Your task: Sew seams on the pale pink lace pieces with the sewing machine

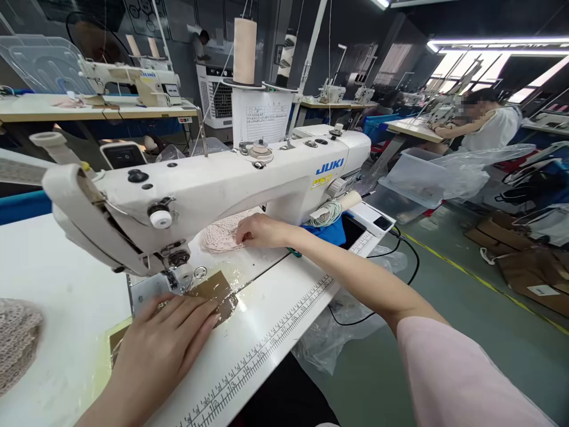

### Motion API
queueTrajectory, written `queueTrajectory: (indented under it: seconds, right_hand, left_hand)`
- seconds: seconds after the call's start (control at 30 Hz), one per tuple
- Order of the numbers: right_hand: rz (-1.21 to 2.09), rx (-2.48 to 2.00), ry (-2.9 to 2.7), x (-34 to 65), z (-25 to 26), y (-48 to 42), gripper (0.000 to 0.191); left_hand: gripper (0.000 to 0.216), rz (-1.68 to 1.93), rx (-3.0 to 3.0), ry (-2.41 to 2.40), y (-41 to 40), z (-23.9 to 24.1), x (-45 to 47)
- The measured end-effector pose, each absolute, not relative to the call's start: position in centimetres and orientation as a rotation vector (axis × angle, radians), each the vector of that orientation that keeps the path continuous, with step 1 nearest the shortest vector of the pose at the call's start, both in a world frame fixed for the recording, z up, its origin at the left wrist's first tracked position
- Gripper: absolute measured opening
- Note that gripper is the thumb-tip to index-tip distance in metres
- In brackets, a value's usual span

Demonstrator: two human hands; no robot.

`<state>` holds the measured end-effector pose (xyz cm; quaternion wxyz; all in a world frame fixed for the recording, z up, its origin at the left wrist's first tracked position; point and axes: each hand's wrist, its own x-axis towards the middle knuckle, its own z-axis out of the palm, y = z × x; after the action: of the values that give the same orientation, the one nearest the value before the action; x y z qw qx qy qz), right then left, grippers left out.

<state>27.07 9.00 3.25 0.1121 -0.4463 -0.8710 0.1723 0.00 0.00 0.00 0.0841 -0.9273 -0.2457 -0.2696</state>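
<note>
Two bare hands work at a white sewing machine (231,184), and from here the room looks tight: the right hand (262,230) sits in the low gap under the machine's arm, with the upright column close behind it. The worktop (75,255) spreads out white to the left of the machine head, while its front edge, marked by a printed ruler strip (262,350), runs slantwise below the right forearm. The left hand (171,338) lies palm down just before the needle area, its fingers stretched out over a brown patch (216,290). The right hand's fingers are bent at the edge of a pale pink knit pile (220,233); I cannot tell whether they pinch it. That pile lies on the worktop beneath the arm, rounded in outline, its surface holed and lacy. A second knit pile (18,341) lies at the far left, similarly pinkish and open-meshed, cut off by my line of sight. The brown patch looks flat and smooth, with shiny, wrinkled clear film around it, against the machine's glossy curved casing
</note>
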Motion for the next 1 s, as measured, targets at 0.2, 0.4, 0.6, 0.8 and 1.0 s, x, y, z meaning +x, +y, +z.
queueTrajectory:
  seconds: [0.2, 0.4, 0.6, 0.8, 1.0]
  right_hand:
    - [0.556, -1.268, -2.530, 27.0, 3.4, 9.5, 0.025]
    - [0.566, -1.253, -2.548, 26.9, 3.4, 9.4, 0.022]
    - [0.547, -1.317, -2.508, 26.8, 3.2, 9.7, 0.022]
    - [0.336, -1.516, -2.266, 26.4, 3.6, 8.5, 0.017]
    - [0.589, -1.403, -2.285, 24.7, 5.0, 2.6, 0.011]
  left_hand:
    - [0.020, -0.742, -2.799, -0.730, 1.1, -0.1, 2.6]
    - [0.029, -0.715, -2.800, -0.822, 2.7, -0.4, 5.2]
    - [0.029, -0.677, -2.771, -0.859, 2.9, -0.8, 5.9]
    - [0.042, -0.646, -2.677, -0.964, 4.1, -2.1, 6.7]
    - [0.032, -0.568, -2.901, -1.207, 5.1, -2.8, 6.9]
